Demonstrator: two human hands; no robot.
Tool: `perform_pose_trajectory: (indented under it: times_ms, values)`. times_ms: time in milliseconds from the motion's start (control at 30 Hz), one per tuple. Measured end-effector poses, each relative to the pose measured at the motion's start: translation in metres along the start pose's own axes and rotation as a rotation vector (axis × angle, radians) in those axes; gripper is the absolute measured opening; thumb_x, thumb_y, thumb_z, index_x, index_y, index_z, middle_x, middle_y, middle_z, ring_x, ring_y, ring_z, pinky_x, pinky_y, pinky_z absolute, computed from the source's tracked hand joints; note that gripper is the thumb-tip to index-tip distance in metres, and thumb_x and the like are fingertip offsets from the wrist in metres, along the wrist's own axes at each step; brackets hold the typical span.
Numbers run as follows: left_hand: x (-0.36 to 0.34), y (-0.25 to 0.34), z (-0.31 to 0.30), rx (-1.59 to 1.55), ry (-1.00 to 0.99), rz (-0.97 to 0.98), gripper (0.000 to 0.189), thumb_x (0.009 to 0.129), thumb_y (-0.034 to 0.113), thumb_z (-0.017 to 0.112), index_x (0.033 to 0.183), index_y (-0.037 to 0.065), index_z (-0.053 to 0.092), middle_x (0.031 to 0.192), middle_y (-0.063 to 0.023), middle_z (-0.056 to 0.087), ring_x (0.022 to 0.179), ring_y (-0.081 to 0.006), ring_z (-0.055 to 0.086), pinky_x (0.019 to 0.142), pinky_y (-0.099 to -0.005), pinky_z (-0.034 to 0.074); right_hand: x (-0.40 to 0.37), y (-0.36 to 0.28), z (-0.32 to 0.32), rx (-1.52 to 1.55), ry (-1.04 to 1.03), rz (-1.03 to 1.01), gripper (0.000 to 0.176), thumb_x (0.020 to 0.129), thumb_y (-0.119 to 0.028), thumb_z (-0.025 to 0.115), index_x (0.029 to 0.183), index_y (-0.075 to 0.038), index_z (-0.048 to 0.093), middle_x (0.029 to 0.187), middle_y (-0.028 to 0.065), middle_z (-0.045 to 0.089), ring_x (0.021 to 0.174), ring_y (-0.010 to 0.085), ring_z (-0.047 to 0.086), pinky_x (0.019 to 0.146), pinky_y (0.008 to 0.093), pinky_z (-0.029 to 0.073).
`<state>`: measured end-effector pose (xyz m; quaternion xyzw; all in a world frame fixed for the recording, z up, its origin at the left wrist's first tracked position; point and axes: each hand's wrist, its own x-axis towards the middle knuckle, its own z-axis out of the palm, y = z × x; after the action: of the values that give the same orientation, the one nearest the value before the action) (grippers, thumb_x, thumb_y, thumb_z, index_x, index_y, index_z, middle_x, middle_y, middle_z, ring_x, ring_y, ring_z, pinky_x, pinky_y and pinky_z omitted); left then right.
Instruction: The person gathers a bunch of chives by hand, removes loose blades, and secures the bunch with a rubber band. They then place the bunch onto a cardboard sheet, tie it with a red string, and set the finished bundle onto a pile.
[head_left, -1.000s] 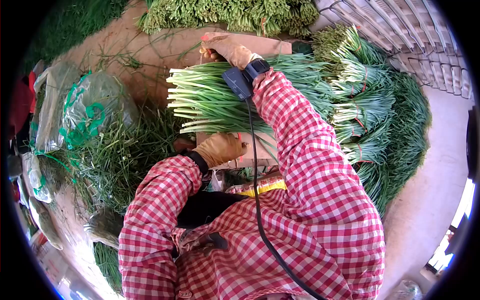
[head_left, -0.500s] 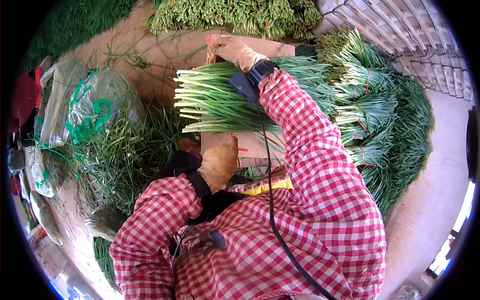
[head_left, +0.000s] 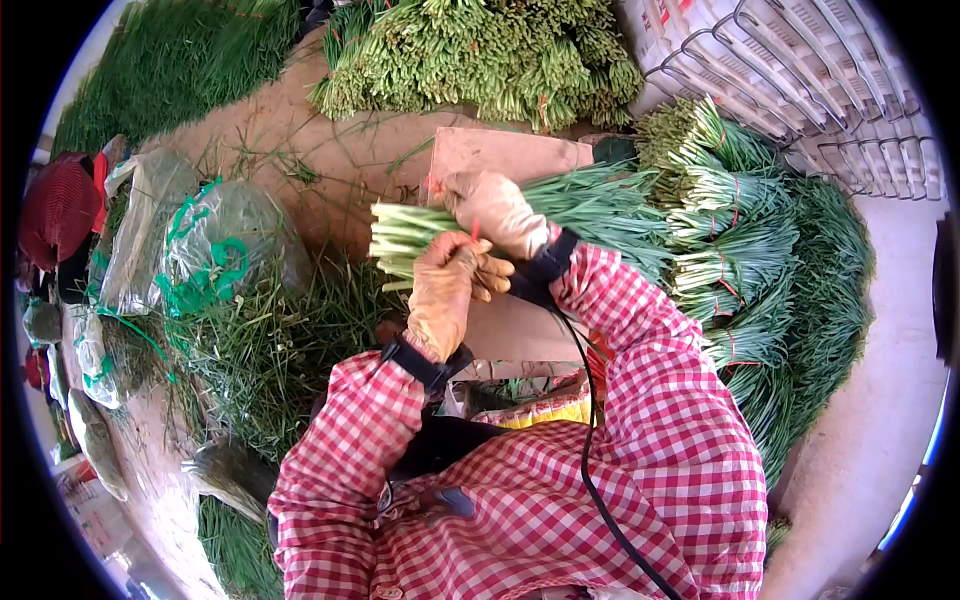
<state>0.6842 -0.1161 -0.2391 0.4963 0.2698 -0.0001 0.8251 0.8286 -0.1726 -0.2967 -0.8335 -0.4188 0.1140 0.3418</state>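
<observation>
Greens (head_left: 610,210) lie crosswise on the surface (head_left: 520,335), pale stem ends to the left, leaves to the right, with both hands at the bundle. Nearest, a black cable (head_left: 625,540) runs down over the checked shirt (head_left: 540,500). Just beyond it a yellow packet (head_left: 545,412) shows below the surface. The left hand (head_left: 440,290) is at the near side of the stems, fingers bent, a red tie (head_left: 476,229) by its thumb; the right hand (head_left: 498,212) lies over the bundle, fingers curled. I cannot tell whether either grip is clenched on greens or tie. Tied bunches (head_left: 735,280) sit to the right, loose clippings (head_left: 270,360) and a clear bag (head_left: 255,235) to the left. Farthest out, stalks (head_left: 480,60) are heaped beyond the surface.
</observation>
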Motion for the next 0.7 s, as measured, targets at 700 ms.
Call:
perform_pose_trajectory:
  times_ms: [700]
  values:
    - [0.050, -0.007, -0.009, -0.095, 0.131, 0.027, 0.027, 0.097, 0.020, 0.045, 0.090, -0.003, 0.057, 0.078, -0.0203, 0.068, 0.060, -0.0238, 0.067, 0.048, -0.0254, 0.053, -0.004, 0.018, -0.021, 0.419, -0.147, 0.217, 0.019, 0.081, -0.015, 0.068, 0.097, -0.003, 0.068, 0.084, 0.0059, 0.069, 0.076, 0.0111, 0.061, 0.072, 0.0270, 0.049]
